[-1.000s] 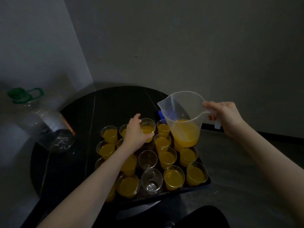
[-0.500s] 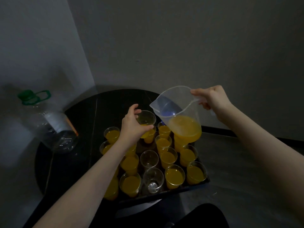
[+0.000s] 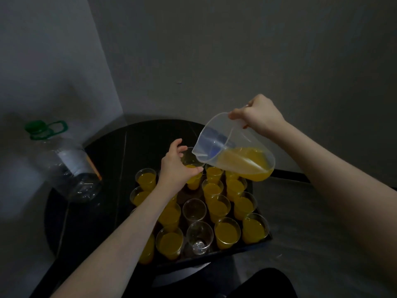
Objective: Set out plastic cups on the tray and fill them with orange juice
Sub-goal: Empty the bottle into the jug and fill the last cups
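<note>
A black tray (image 3: 265,239) on a round dark table holds several clear plastic cups, most filled with orange juice. Two cups in the middle column, one (image 3: 194,211) and a nearer one (image 3: 199,237), hold no juice. My left hand (image 3: 175,168) grips a partly filled cup (image 3: 191,160) lifted above the tray's far side. My right hand (image 3: 261,115) holds a clear plastic jug (image 3: 236,149) by its handle, tilted with the spout at that cup's rim. Juice fills the jug's lower part.
A large clear plastic bottle (image 3: 66,164) with a green cap and handle stands at the table's left edge, beside the wall corner. Grey floor lies to the right of the round dark table (image 3: 103,160). A dark-clad knee (image 3: 264,284) shows at the bottom.
My left hand has lifted the cup off the tray. My right hand has raised the jug and tipped it further, bringing the spout to the cup's rim.
</note>
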